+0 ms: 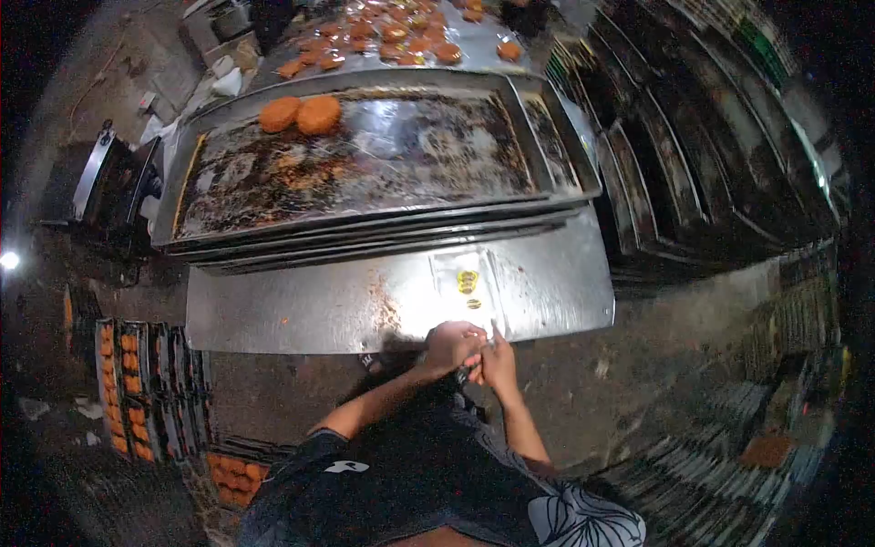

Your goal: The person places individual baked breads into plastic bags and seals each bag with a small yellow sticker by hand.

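Observation:
A clear plastic bag [468,281] with a yellow and black printed label lies flat on the metal table, its near end at the table's front edge. My left hand [450,345] is at that near end, slightly blurred, with its fingers drawn together on the plastic. Close beside it, my right hand [498,361] pinches the bag's near right corner, the index finger pointing along its side. Beyond the bag, two round orange-brown baked pieces, a left one [280,115] and a right one [319,115], touch each other on the top baking tray [401,169].
The metal table [301,310] carries a stack of trays and scattered crumbs. Behind, many wrapped round pieces [392,36] cover another surface. Racks of dark trays [674,173] stand at right. Loaded trays [128,383] are at lower left, and more trays [702,447] at lower right.

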